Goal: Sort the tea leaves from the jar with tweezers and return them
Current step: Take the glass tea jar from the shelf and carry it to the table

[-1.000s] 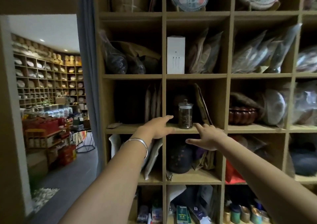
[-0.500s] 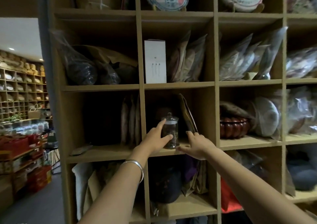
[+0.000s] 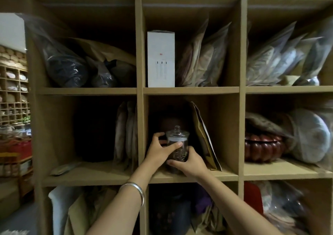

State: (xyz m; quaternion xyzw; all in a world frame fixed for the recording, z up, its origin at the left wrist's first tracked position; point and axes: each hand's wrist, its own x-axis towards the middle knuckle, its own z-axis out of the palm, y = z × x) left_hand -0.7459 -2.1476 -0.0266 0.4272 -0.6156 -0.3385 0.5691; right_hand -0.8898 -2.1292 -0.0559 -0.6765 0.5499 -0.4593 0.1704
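Glass jar (image 3: pixel 177 148) stood centre frame, in middle cubby of shelf (image 3: pixel 189 178) | left hand (image 3: pixel 159 151) and right hand (image 3: pixel 191 162) both wrapped round it | risk: loose lid (image 3: pixel 177 134) toppling if tilted, elbow-room tight beside envelope (image 3: pixel 205 137)

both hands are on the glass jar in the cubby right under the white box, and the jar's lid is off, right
Not quite: the lid is on, its knob standing up, as the head view shows. The rest holds: the left hand and right hand grip the glass jar in the cubby right under the white box.
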